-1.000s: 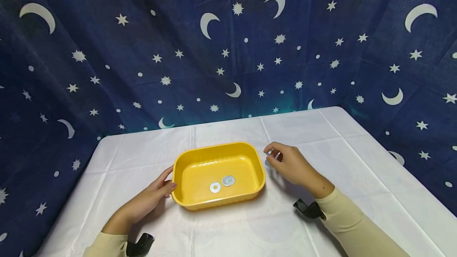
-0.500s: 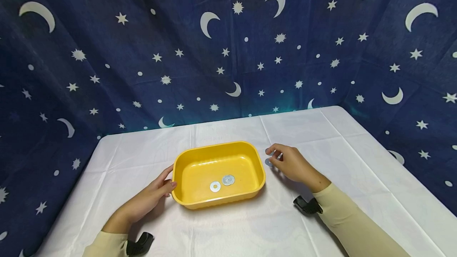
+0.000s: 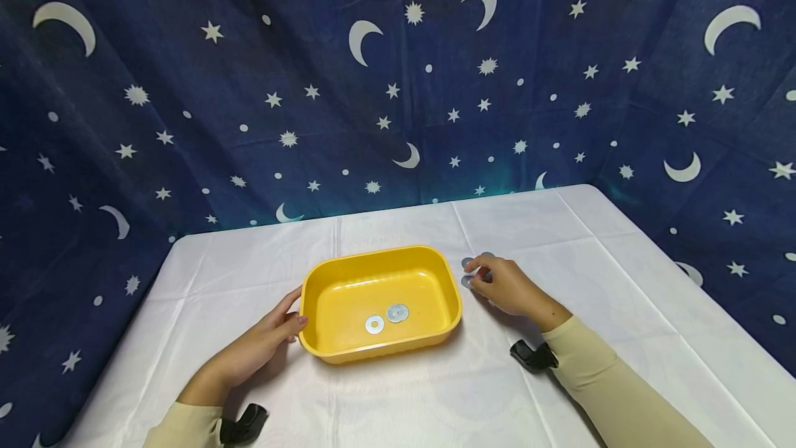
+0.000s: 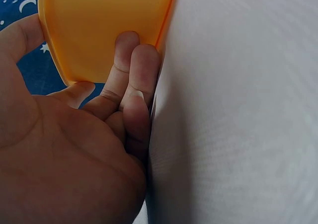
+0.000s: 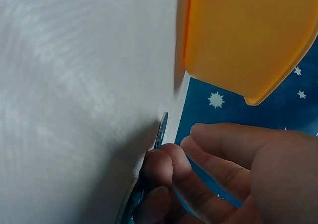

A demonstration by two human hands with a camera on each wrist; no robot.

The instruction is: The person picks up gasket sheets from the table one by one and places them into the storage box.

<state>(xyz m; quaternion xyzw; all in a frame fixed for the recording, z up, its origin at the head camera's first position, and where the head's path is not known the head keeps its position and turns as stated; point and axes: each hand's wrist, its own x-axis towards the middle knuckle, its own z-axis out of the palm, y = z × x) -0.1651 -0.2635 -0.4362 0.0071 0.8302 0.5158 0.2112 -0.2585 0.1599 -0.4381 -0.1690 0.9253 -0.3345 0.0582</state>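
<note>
A yellow plastic tray (image 3: 388,349) sits on the white-covered table. My left hand (image 3: 258,350) grips its left end, thumb over the rim and fingers against the outer wall. Inside lie a flat metal washer (image 3: 369,325) and what looks like an overlapping pair of washers (image 3: 393,314). Just beyond the tray's right end, my right hand (image 3: 505,287) is low over several more washers (image 3: 466,263), partly covering them. In the right wrist view, its lower fingertips touch the table beside a washer (image 5: 162,128) seen edge-on; nothing shows between thumb and forefinger.
A white cloth (image 3: 398,399) with fold creases covers the table. Behind it and along both sides hangs a dark blue curtain (image 3: 336,109) with moons and stars. Each wrist wears a black strap mount (image 3: 245,425).
My right hand has lowered and shifted slightly toward me, uncovering more washers on the table. The left hand and the tray stay in place.
</note>
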